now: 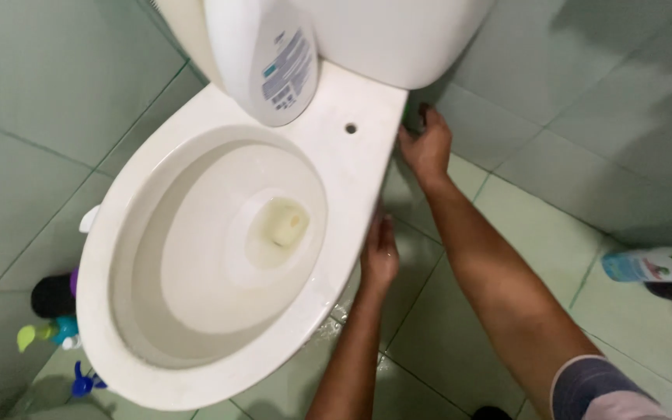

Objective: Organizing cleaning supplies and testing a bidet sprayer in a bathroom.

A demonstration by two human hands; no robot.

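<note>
Pressing against the outer side of the white toilet bowl (219, 257), the left hand (380, 257) is being held flat and released. The right hand (428, 148) is being curled around the bowl's rear edge beside the cistern (383, 39); a spray bottle (651, 264) is lying on the tiled floor (523, 225).

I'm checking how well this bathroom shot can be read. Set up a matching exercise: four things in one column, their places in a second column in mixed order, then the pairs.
Things:
1. left hand
2. right hand
3. spray bottle with green top
4. white bottle with label

Places:
A. on the floor tiles at the right edge of the picture
B. at the back corner of the toilet rim, near the tank
C. over the rear of the bowl, at the top of the picture
D. against the side of the bowl, below the rim

Pairs: 1-D, 2-B, 3-A, 4-C
</note>
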